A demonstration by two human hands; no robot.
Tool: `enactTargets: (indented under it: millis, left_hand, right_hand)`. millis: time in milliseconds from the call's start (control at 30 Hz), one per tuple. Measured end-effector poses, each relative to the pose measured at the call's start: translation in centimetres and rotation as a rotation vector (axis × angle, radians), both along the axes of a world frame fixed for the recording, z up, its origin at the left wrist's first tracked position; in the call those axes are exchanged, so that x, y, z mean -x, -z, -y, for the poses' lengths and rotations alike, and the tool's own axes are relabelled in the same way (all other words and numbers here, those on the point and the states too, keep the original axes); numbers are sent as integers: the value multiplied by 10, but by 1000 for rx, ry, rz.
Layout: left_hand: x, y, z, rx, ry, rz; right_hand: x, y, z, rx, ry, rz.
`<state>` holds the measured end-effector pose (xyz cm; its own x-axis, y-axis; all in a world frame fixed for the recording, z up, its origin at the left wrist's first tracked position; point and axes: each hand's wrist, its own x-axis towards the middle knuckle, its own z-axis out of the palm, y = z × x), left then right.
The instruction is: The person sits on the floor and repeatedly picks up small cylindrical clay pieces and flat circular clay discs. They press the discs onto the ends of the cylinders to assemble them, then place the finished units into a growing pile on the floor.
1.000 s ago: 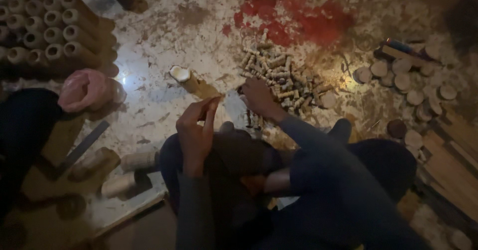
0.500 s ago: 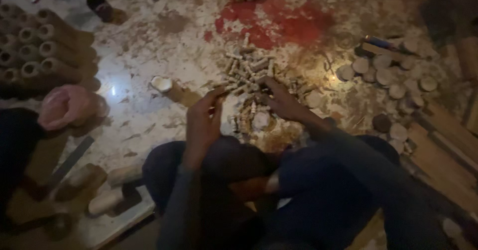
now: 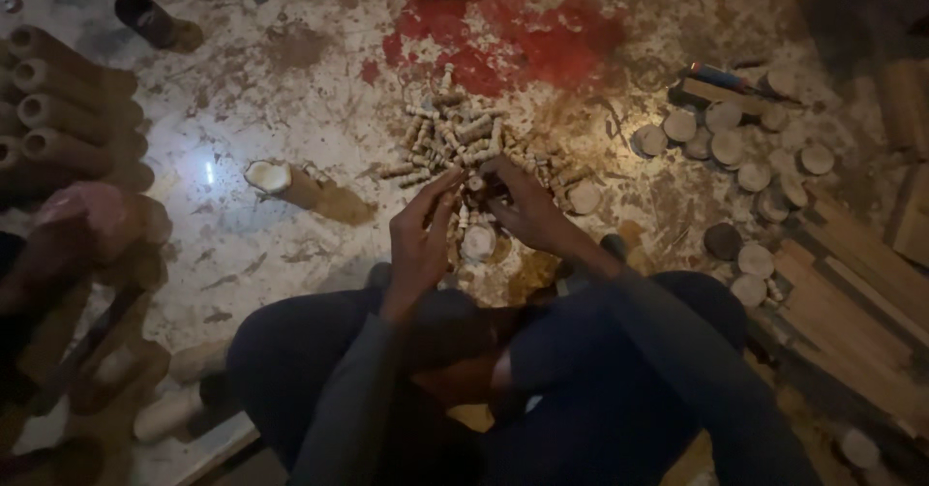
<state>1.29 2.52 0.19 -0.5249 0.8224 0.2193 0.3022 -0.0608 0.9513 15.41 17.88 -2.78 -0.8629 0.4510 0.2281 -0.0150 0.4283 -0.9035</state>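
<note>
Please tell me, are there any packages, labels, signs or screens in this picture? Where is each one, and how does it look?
None can be made out: no package, label, sign or screen shows on the stained floor.
The view holds only unlabelled wooden parts: a pile of small pale turned pegs under the left hand and right hand, round discs at right, hollow tubes at left.

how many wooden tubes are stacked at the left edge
4 show an open end: top tube, second, third, fourth, stepping down the left edge. More may lie cut off by the frame or hidden in shadow.
</note>
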Motion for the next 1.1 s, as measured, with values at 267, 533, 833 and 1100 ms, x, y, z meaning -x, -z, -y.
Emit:
enactTargets:
  millis: [267, 533, 833, 1100]
  left_hand:
    - [-6, 4, -6, 10, -13, -20]
    - [-11, 19, -5, 139, -97, -51]
    - [-9, 29, -9, 62, -74, 5]
    - [-7, 34, -5, 57, -51, -66]
  right_hand:
    - [5, -12, 8, -167, 120, 88]
    - [9, -6, 23, -238, 180, 187]
    - [12, 12, 17, -506, 257, 232]
    - [11, 17, 17, -438, 210, 321]
